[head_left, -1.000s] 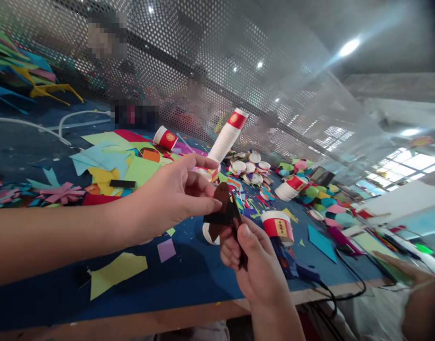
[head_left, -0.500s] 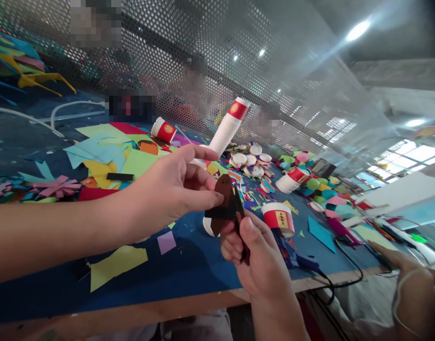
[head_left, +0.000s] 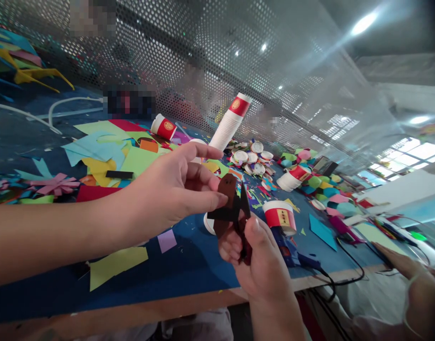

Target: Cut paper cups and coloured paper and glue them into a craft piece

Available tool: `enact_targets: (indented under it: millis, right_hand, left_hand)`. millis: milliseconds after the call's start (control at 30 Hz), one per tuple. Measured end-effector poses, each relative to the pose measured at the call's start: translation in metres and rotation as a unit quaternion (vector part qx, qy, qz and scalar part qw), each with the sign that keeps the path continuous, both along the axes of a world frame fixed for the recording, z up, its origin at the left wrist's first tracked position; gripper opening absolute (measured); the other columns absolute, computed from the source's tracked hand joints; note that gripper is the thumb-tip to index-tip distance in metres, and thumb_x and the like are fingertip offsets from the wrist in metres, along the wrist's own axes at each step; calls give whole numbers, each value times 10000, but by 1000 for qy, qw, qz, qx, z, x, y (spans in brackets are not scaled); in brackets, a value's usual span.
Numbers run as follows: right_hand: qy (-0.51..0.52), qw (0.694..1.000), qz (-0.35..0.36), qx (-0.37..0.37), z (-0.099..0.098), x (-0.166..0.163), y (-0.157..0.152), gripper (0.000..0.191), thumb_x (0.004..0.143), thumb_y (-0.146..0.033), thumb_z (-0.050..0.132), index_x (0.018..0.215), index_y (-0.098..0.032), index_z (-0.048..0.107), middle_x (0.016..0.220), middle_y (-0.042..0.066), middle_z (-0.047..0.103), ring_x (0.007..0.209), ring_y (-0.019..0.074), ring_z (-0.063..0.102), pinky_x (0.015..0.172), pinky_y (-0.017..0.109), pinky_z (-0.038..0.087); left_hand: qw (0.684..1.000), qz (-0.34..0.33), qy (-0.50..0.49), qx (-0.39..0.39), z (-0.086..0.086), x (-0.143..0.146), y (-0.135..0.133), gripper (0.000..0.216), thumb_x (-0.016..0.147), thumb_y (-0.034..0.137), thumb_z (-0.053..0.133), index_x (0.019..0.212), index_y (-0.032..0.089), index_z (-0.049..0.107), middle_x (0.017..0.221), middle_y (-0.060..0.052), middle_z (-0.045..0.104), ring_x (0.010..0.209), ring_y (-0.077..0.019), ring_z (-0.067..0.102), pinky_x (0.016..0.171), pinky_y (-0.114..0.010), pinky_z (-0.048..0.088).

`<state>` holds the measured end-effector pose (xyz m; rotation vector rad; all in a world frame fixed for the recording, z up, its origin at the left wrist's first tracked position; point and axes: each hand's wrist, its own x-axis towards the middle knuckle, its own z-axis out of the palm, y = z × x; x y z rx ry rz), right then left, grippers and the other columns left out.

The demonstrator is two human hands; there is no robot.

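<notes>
Between its thumb and fingers, my left hand (head_left: 189,184) pinches a dark brown and black paper piece (head_left: 227,192), cut with a rounded top. My right hand (head_left: 262,258) is wrapped round the dark red handles of a pair of scissors (head_left: 245,206). Their dark blades point upward beside the paper's right edge, and part of them is hard to make out against it. Both hands are above the blue table (head_left: 189,265), close together. Behind the paper, a white round thing is mostly hidden.
A red and white paper cup (head_left: 279,218) and a blue glue gun (head_left: 288,248) lie right of my hands. Behind stand a tilted stack of cups (head_left: 231,121) and coloured paper sheets (head_left: 96,147). Black cables cross the front edge. Another person's hand (head_left: 398,260) is at far right.
The scissors' visible blade has swung away to the right from the paper, and the blades look wider apart. My left hand has shifted slightly right with the paper.
</notes>
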<state>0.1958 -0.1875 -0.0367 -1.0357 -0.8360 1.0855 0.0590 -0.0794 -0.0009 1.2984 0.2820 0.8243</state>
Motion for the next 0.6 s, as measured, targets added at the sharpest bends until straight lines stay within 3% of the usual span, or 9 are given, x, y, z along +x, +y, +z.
enact_targets:
  millis: [167, 467, 533, 600]
  right_hand:
    - [18, 1000, 6, 5, -1, 0, -2, 392, 752, -564, 761, 744, -192, 636, 508, -87, 352, 434, 44, 246, 394, 158, 226]
    - [-8, 1000, -7, -1, -3, -1, -3, 405, 742, -561, 763, 741, -190, 599, 510, -91, 354, 425, 43, 256, 390, 159, 227]
    - [-31, 999, -26, -9, -3, 1, -4, 433, 747, -609, 727, 737, -193, 605, 512, -87, 348, 422, 53, 256, 381, 173, 222]
    - [-132, 986, -99, -10, -5, 6, -6, 448, 799, -639, 647, 735, -196, 624, 508, -69, 367, 431, 79, 305, 389, 201, 250]
  left_hand:
    - [1000, 7, 11, 4, 1, 1, 0, 449, 690, 113, 719, 1080, 204, 519, 631, 101, 583, 583, -72, 571, 561, -174, 483]
    - [999, 20, 33, 15, -1, 2, 3, 461, 671, 167, 746, 1082, 208, 543, 635, 99, 594, 595, -82, 569, 580, -193, 467]
    - [999, 16, 35, 14, -2, 2, 4, 464, 681, 175, 739, 1098, 205, 537, 642, 94, 602, 609, -85, 571, 591, -196, 472]
    - [999, 15, 45, 18, -4, 3, 5, 459, 692, 182, 727, 1112, 200, 544, 645, 92, 598, 618, -86, 566, 597, -196, 469]
